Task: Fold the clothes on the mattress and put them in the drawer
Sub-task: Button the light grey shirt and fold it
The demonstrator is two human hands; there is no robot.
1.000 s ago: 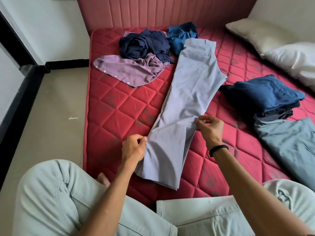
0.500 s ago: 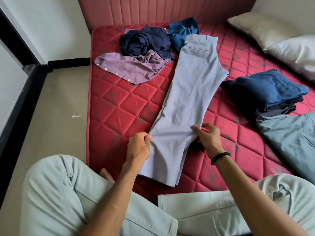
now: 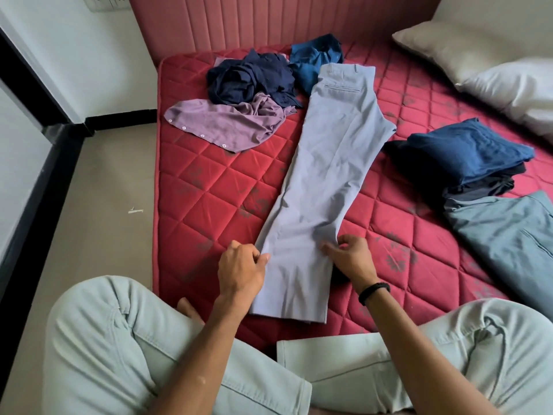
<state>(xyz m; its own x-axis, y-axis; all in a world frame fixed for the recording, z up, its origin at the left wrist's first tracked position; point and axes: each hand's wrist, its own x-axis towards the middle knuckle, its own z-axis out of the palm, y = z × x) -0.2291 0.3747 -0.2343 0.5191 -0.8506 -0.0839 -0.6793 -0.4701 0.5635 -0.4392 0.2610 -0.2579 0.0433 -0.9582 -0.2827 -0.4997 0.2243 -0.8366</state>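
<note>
A person is sitting cross-legged at the near edge of a red mattress (image 3: pixel 209 187); their knees in pale green trousers are showing at the bottom of the view. A pair of light grey trousers (image 3: pixel 326 175) is lying long and flat on the mattress, folded leg over leg, with the waistband at the far end and the hems near the person. The left hand (image 3: pixel 239 271) is pinching the left edge of the grey trousers low down, with its fingers curled on the cloth; the right hand (image 3: pixel 350 259) is pinching the right edge at about the same height, and it is wearing a black wristband (image 3: pixel 374 292).

A crumpled purple shirt (image 3: pixel 227 124) is lying to the left of the grey trousers; a dark navy heap (image 3: pixel 248 76) is sitting just behind it, touching it; a blue garment (image 3: pixel 314 58) is lying beside the waistband. On the right, a folded blue stack (image 3: pixel 466 151) is resting on the mattress, and grey-green trousers (image 3: pixel 505 232) are lying just in front of it. Two pillows (image 3: pixel 478 64) are lying at the far right corner.
</note>
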